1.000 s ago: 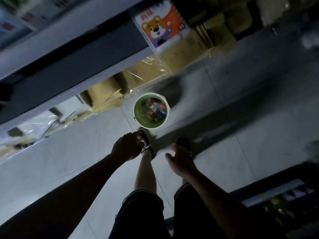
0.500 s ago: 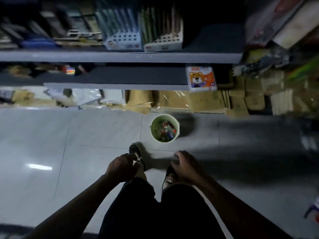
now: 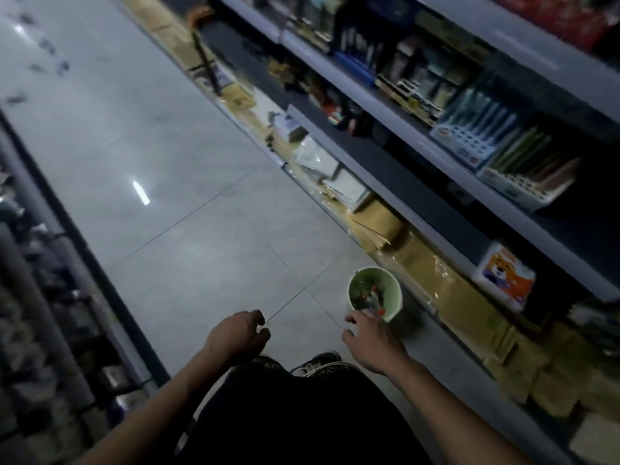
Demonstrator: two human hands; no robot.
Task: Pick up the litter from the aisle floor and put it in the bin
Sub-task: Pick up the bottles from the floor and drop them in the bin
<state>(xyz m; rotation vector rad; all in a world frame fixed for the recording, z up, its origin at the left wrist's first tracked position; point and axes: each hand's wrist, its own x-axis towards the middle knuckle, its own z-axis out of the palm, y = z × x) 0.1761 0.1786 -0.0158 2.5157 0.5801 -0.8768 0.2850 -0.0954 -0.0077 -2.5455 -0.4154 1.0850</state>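
A small green bin [image 3: 389, 290] stands on the tiled aisle floor beside the bottom shelf on the right, with several coloured wrappers [image 3: 372, 298] inside. My right hand [image 3: 372, 337] hangs just in front of the bin with relaxed fingers and holds nothing. My left hand [image 3: 240, 333] hangs over the floor to the left, fingers loosely curled, with nothing visible in it. Far up the aisle, several small dark scraps of litter [image 3: 50, 57] lie on the floor, blurred.
Shelving [image 3: 436, 152] full of stationery runs along the right, with cardboard boxes [image 3: 446, 286] and a bear-print pack [image 3: 506, 276] at floor level. Another shelf unit [image 3: 50, 280] lines the left. My shoes [image 3: 312, 364] and dark shorts are below. A broom [image 3: 201, 48] leans far off.
The view has swung from facing the shelf to looking up the aisle. The bin now lies to my right. Both hands stay empty, the right one nearer the bin.
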